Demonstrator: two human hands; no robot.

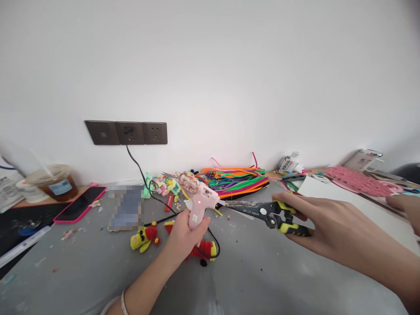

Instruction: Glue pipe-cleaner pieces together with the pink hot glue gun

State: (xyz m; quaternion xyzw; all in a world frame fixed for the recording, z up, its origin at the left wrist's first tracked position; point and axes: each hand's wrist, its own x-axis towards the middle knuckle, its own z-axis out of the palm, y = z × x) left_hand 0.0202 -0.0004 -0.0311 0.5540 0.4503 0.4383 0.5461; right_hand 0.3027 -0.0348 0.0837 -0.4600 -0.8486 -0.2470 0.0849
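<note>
My left hand (pixel 184 236) is closed round the handle of a pale pink hot glue gun (pixel 201 203), its small light lit and its nozzle facing right. My right hand (pixel 331 221) grips the black and yellow handles of pliers (pixel 262 211). Their long, stained jaws reach left to the nozzle tip; whether they touch it I cannot tell. Below the glue gun lies a red and yellow fuzzy piece (pixel 205 250), partly hidden by my left hand and the cord. A yellow and red fuzzy figure (pixel 144 237) rests left of my forearm.
Bundled coloured pipe cleaners (pixel 239 183) lie by the wall. A black cord (pixel 135 160) runs from the wall socket (pixel 129 132) to the table. Left are a pink-edged phone (pixel 80 204) and a drink cup (pixel 57 183). White paper (pixel 323 192) and another hand (pixel 405 208) are at right.
</note>
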